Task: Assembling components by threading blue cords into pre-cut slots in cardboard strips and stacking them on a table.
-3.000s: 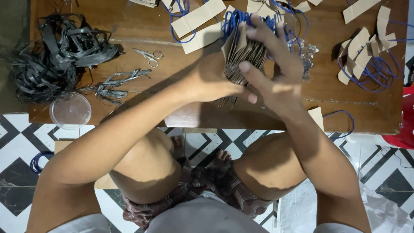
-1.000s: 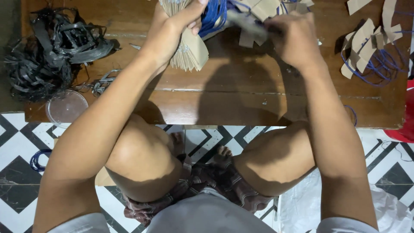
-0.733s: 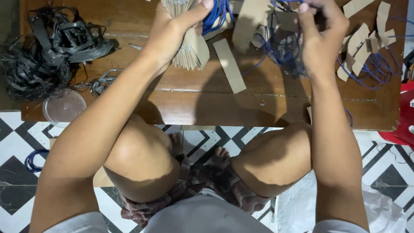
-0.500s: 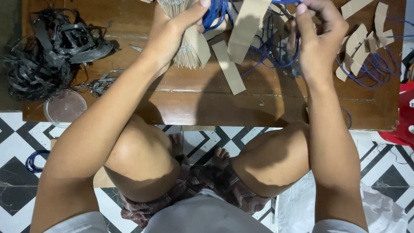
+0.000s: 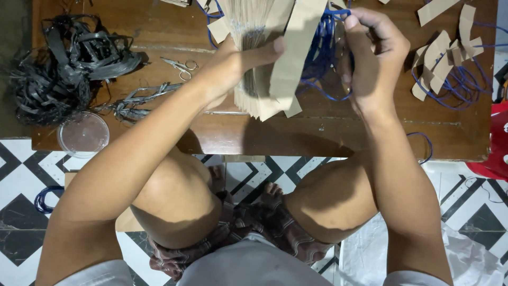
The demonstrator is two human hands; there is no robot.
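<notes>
Clamped in left hand (image 5: 233, 63): stack of cardboard strips (image 5: 259, 58), upright for sorting; right hand (image 5: 373, 53) pinches blue cord (image 5: 323, 63), probably threading.

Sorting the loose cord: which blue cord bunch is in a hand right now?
The blue cord at top centre, pinched by the right hand; the far-right bunch lies untouched among cardboard pieces.

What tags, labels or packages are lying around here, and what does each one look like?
Stack of tan paper tags: long strips, fanned, gripped in the left hand above the wooden table.
Loose tan tags: scattered at the table's right end, on blue cords.
Clear round lid or container: at the table's front left edge.
No screens or signs are visible.
</notes>
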